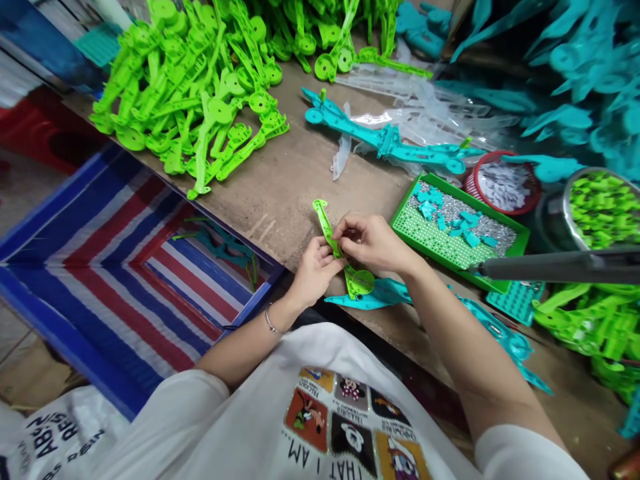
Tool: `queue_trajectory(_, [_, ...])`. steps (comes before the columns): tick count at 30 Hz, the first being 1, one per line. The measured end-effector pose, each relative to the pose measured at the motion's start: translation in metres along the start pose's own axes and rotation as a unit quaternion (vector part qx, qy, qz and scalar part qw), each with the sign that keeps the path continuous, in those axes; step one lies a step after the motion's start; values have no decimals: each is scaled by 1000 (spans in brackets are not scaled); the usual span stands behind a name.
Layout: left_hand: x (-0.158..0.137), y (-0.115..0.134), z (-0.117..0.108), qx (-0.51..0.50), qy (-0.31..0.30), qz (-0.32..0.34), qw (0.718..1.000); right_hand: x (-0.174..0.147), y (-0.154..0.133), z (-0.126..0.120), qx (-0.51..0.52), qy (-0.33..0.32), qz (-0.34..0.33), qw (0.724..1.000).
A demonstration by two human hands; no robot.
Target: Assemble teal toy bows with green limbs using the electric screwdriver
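Green plastic part (pixel 325 225) is gripped in the curled left hand (pixel 316 272), best kept steady; the right hand (pixel 373 243) pinches at its edge, hold unclear.
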State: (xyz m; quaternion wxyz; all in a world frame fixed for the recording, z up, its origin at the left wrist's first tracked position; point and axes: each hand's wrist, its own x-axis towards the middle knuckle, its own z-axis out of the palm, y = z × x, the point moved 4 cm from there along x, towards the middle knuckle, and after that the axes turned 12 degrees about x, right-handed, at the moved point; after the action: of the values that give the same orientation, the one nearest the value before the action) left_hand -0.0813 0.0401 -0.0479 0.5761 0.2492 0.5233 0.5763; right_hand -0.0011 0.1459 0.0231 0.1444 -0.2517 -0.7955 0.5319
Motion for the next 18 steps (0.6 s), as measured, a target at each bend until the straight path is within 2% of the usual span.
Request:
queue_trajectory(6, [1,4,-3,-45,-28,-33,998,2,-2,2,-30,-1,-5,1000])
queue_trajectory(13, [8,6,-7,-34,-14,-15,999,6,-4,4,-27,-28,3,999])
queue_trajectory(18, [10,4,-8,-39,-21,-10,999,7,-2,3,-35,-2,5,999])
